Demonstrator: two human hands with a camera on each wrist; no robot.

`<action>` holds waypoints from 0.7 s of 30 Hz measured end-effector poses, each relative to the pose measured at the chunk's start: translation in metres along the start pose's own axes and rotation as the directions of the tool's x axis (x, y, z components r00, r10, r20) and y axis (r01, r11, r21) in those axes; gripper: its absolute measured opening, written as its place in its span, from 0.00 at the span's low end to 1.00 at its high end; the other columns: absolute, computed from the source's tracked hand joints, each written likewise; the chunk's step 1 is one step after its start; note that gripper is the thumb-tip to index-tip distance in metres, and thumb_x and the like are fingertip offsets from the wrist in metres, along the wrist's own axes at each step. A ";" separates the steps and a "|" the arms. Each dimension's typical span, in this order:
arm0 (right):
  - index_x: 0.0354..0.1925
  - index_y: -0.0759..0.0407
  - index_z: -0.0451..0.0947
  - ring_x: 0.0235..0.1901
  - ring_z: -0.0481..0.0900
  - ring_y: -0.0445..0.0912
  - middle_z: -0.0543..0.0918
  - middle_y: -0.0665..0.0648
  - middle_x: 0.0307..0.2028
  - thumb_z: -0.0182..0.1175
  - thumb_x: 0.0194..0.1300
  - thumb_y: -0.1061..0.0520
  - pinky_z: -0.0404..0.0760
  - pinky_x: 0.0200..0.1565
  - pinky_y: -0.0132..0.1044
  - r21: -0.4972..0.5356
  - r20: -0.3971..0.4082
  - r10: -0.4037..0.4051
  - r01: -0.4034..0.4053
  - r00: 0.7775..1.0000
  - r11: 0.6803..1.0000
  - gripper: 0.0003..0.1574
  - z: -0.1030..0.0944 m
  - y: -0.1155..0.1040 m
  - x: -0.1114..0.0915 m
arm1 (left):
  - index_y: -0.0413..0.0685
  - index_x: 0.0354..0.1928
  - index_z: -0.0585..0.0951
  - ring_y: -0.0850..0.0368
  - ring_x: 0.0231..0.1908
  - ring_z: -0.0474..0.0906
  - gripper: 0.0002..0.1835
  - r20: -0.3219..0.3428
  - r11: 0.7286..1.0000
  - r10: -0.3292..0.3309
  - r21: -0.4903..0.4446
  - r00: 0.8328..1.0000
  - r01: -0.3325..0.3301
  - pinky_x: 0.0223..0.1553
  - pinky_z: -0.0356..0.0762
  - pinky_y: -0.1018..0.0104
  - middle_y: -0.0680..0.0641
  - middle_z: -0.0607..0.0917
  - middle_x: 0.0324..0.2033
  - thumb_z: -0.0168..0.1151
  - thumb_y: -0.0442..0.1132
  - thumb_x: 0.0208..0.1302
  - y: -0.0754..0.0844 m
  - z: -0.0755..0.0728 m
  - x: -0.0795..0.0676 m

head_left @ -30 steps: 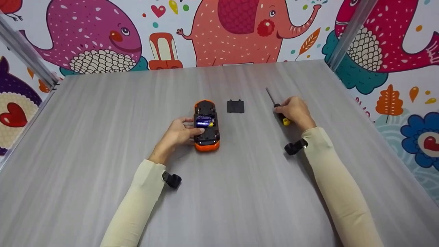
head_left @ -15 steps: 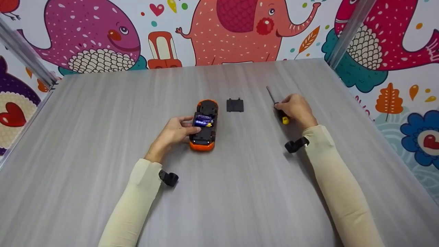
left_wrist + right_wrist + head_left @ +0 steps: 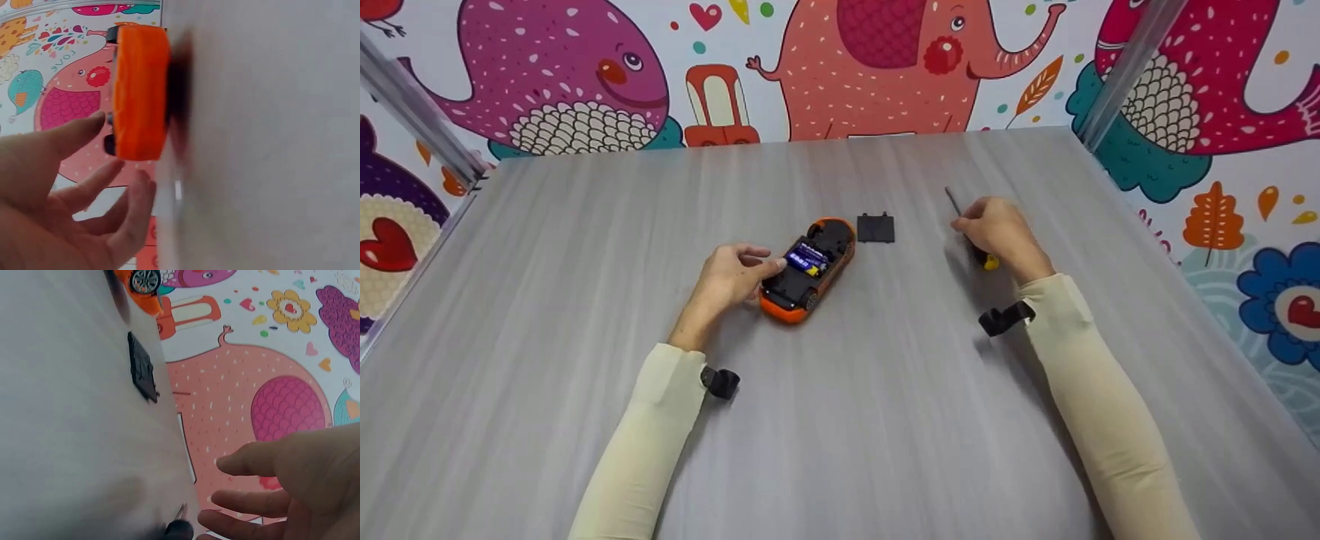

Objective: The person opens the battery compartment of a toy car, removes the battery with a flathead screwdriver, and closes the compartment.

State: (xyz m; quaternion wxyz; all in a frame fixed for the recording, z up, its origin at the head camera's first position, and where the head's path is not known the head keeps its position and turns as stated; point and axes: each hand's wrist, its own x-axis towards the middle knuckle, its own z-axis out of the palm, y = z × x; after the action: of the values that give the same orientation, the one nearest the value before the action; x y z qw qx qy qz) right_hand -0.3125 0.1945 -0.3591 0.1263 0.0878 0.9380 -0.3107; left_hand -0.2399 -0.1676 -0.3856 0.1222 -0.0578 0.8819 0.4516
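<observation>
An orange toy car (image 3: 834, 262) lies upside down on the table, its battery compartment uncovered with blue-purple batteries (image 3: 808, 259) inside. My left hand (image 3: 727, 276) is at its left side, thumb tip by the car's edge and the other fingers loosely bent and apart from it; whether the thumb touches cannot be told. Farther right, my right hand (image 3: 997, 229) hovers over a screwdriver (image 3: 988, 261) with a black and yellow handle. In the right wrist view, that hand's thumb and fingers (image 3: 250, 503) are spread with nothing between them, and the screwdriver's dark handle (image 3: 180, 530) lies below.
A black battery cover (image 3: 875, 228) with small tabs lies flat just right of the car's far end. The grey table (image 3: 840, 420) meets a cartoon-printed wall (image 3: 877, 90) at the back, with metal posts (image 3: 1132, 71) at the far corners.
The toy car has turned clockwise, its far end swinging toward the cover. My left hand has shifted left and loosened from it. My right hand has lifted slightly off the screwdriver.
</observation>
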 end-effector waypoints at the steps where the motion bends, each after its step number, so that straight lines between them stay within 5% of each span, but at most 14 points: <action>1: 0.58 0.60 0.75 0.46 0.73 0.53 0.74 0.61 0.49 0.57 0.73 0.44 0.76 0.44 0.39 -0.004 0.010 -0.007 0.007 1.000 1.000 0.26 0.000 -0.002 -0.002 | 0.46 0.69 0.72 0.47 0.50 0.81 0.33 0.022 1.000 -0.007 0.029 1.000 0.007 0.48 0.85 0.60 0.37 0.77 0.64 0.65 0.54 0.67 0.002 -0.001 -0.002; 5: 0.59 0.58 0.74 0.49 0.72 0.54 0.74 0.61 0.51 0.57 0.73 0.43 0.76 0.50 0.41 -0.011 0.044 -0.039 0.040 0.998 0.999 0.26 0.002 -0.011 -0.009 | 0.50 0.77 0.59 0.40 0.62 0.73 0.46 0.122 0.987 0.002 0.161 0.993 -0.022 0.65 0.74 0.44 0.36 0.68 0.70 0.67 0.60 0.63 0.007 -0.003 -0.010; 9: 0.58 0.58 0.75 0.49 0.72 0.53 0.76 0.61 0.52 0.57 0.73 0.42 0.76 0.50 0.42 -0.024 0.058 -0.115 0.116 0.992 0.993 0.26 0.006 -0.018 -0.016 | 0.47 0.77 0.54 0.39 0.64 0.70 0.55 0.148 0.968 0.041 0.240 0.988 -0.076 0.68 0.69 0.42 0.33 0.67 0.68 0.72 0.61 0.56 0.009 0.001 -0.012; 21: 0.51 0.58 0.80 0.47 0.79 0.51 0.84 0.59 0.48 0.60 0.71 0.49 0.80 0.49 0.46 -0.035 0.034 -0.407 0.408 0.913 0.912 0.17 0.031 -0.042 -0.041 | 0.42 0.69 0.58 0.43 0.58 0.69 0.52 0.180 0.972 0.080 0.203 0.980 -0.117 0.66 0.68 0.50 0.34 0.67 0.64 0.78 0.54 0.50 0.002 0.006 -0.007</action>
State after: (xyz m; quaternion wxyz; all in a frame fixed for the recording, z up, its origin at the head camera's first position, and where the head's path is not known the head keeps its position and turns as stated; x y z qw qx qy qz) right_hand -0.2780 0.1385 -0.3479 0.0727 -0.1162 0.9402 -0.3117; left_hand -0.2323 -0.1612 -0.3856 0.1803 0.0384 0.9132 0.3635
